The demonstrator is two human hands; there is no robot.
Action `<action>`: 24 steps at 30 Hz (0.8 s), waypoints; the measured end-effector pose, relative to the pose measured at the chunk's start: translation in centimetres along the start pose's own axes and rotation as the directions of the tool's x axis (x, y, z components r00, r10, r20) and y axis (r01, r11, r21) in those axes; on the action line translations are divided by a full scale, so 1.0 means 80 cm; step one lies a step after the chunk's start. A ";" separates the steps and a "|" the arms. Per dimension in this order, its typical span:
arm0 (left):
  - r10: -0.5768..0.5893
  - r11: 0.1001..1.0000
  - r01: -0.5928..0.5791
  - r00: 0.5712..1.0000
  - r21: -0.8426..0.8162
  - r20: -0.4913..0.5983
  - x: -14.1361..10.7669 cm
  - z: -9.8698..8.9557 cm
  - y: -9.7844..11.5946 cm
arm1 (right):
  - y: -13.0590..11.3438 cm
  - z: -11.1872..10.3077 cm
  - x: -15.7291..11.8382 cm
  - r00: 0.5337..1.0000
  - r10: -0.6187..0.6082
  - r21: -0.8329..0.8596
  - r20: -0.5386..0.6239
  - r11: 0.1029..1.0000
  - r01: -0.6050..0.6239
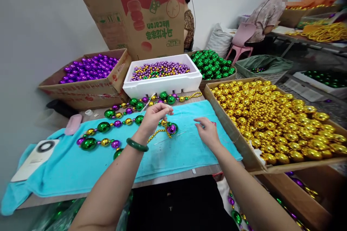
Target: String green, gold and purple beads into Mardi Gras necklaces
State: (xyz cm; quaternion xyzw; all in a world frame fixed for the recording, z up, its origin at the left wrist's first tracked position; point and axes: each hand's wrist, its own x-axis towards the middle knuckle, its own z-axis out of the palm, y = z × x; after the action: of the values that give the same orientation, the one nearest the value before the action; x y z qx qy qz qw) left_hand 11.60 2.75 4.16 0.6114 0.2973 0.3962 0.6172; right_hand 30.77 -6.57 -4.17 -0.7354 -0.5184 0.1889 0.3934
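My left hand, with a green bangle on its wrist, is closed in a pinch above the turquoise cloth; what its fingertips hold is too small to make out. Just right of it and below hang or lie a purple bead and a green one, beside a strand of small gold beads. My right hand is over the cloth's right part, thumb and index finger close together, with thin thread faintly visible near them. A thin needle-like piece lies between the hands.
Strung beads curve across the cloth's left. Behind are a box of purple beads, a white foam box and green beads. A box of gold beads borders the right. Another person sits farther back.
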 end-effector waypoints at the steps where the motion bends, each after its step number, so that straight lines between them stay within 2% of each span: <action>1: -0.007 1.000 0.007 1.000 -0.012 0.018 0.000 0.001 0.000 | -0.017 0.004 0.009 0.999 -0.019 0.055 0.033 0.998 0.017; 3: -0.018 1.000 0.019 0.998 -0.020 0.055 0.000 0.002 -0.001 | -0.053 0.012 0.026 0.990 -0.076 0.227 0.123 0.973 0.046; 5: -0.022 1.000 0.023 0.998 -0.008 0.061 0.000 0.002 -0.002 | -0.082 0.021 0.040 0.953 -0.163 0.497 0.255 0.868 0.015; 7: -0.027 1.000 0.027 0.999 0.007 0.020 -0.001 0.000 -0.002 | -0.097 0.025 0.052 0.927 -0.161 0.547 0.339 0.835 -0.055; 8: -0.032 0.999 0.032 0.999 0.014 -0.005 -0.001 -0.002 -0.001 | -0.098 0.024 0.058 0.927 -0.123 0.506 0.353 0.859 -0.080; 10: -0.037 0.999 0.039 0.998 0.034 -0.043 -0.002 -0.006 0.001 | -0.086 0.015 0.068 0.950 -0.024 0.401 0.311 0.910 -0.109; 13: -0.009 0.995 0.016 0.997 0.101 -0.073 -0.003 -0.013 0.004 | -0.055 -0.011 0.081 0.984 0.060 0.303 0.168 0.947 -0.110; 16: 0.057 0.984 -0.037 0.993 0.173 -0.108 -0.001 -0.018 0.004 | -0.045 -0.028 0.080 0.997 0.059 0.142 -0.040 0.988 -0.053; 17: 0.071 0.981 -0.048 0.991 0.189 -0.116 -0.001 -0.019 0.004 | -0.050 -0.027 0.075 0.997 0.040 0.117 -0.067 0.993 -0.032; 18: 0.080 0.979 -0.055 0.989 0.198 -0.123 0.000 -0.019 0.003 | -0.058 -0.022 0.069 0.999 0.026 0.136 -0.046 0.991 -0.019; 19: 0.085 0.978 -0.058 0.988 0.202 -0.128 0.000 -0.019 0.002 | -0.068 -0.014 0.063 1.000 0.015 0.206 0.022 0.978 -0.019; 21: 0.087 0.980 -0.060 0.987 0.191 -0.137 0.000 -0.019 0.001 | -0.091 0.008 0.049 0.973 -0.012 0.431 0.229 0.898 -0.090; 22: 0.084 0.982 -0.057 0.986 0.179 -0.145 0.000 -0.018 0.000 | -0.101 0.020 0.043 0.955 -0.033 0.519 0.294 0.845 -0.131; 24: 0.072 0.987 -0.046 0.983 0.153 -0.171 -0.001 -0.018 -0.001 | -0.115 0.040 0.035 0.938 -0.058 0.620 0.343 0.763 -0.180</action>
State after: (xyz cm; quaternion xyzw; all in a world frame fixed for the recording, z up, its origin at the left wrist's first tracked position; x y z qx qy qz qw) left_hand 10.32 3.41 3.95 0.6266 0.3609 0.4437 0.5293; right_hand 24.02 -1.37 1.30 -0.5281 -0.4578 0.4924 0.5186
